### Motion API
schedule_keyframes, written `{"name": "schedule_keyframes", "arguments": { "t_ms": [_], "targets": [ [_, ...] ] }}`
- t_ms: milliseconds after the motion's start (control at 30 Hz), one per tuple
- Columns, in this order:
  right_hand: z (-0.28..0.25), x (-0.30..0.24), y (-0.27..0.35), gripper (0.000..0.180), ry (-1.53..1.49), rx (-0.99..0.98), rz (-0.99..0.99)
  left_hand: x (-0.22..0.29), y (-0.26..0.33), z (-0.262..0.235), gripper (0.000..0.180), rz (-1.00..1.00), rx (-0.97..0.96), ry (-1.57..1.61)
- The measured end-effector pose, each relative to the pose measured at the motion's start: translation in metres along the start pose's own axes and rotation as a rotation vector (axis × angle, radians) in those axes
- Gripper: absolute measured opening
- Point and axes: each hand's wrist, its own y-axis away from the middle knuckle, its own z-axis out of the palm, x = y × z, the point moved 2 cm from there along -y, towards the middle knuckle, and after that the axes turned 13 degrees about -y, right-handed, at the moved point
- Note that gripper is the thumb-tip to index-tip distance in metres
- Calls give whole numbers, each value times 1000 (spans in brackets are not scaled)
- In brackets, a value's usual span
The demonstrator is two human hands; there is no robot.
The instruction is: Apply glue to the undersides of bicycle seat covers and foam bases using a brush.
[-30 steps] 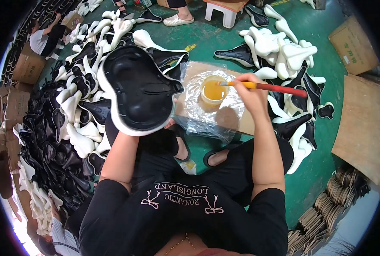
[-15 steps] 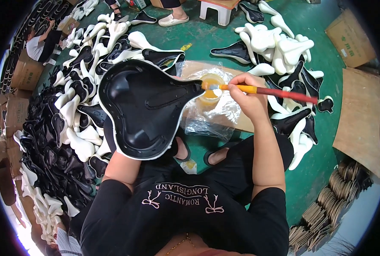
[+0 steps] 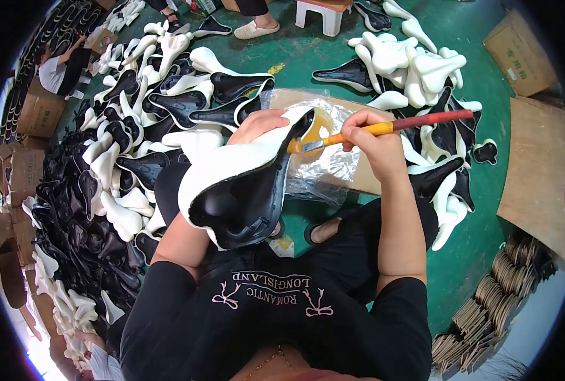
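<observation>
Fingers [image 3: 352,131] of the right hand [image 3: 379,143] are pinching a yellow-and-red brush [image 3: 381,129], while the left hand [image 3: 255,125] is gripping a white saddle [image 3: 228,165] with a black hollow underside. So, head view: the saddle is sitting above the person's lap, tilted so the hollow is facing back toward the body. It's hiding most of the left forearm, plus the left fingertips, so I'm not making out exactly how those are curling. It's also covering part of a cup [image 3: 324,120] of yellowish liquid. The bristles are sitting right at the black edge near the saddle's narrow nose, seemingly touching.

The cup is standing on crinkly clear plastic [image 3: 333,166], which is lying over a cardboard surface [image 3: 366,182]; what's supporting that is hard to tell. Around it a green floor [image 3: 295,63] is showing, with a big heap of black and white saddles [image 3: 79,216] spreading on the left and a mostly white pile [image 3: 416,66] sitting up right. Someone's slip-on shoe [image 3: 257,30] is poking in near a white stool [image 3: 320,19], both legs and stool getting cut off up top.

Pose-wise, the right forearm is reaching up and forward from a bent elbow, and the left is angling in behind the saddle.
</observation>
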Motion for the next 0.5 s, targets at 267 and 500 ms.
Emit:
{"name": "schedule_keyframes", "arguments": {
  "t_ms": [267, 500],
  "targets": [
    [6, -2, 3, 5, -36, -196, 12, 0, -8, -3, 42, -6, -70, -13],
    [-6, 52, -21, 9, 518, -11, -155, -73, 21, 27, 33, -482, -26, 246]
  ]
}}
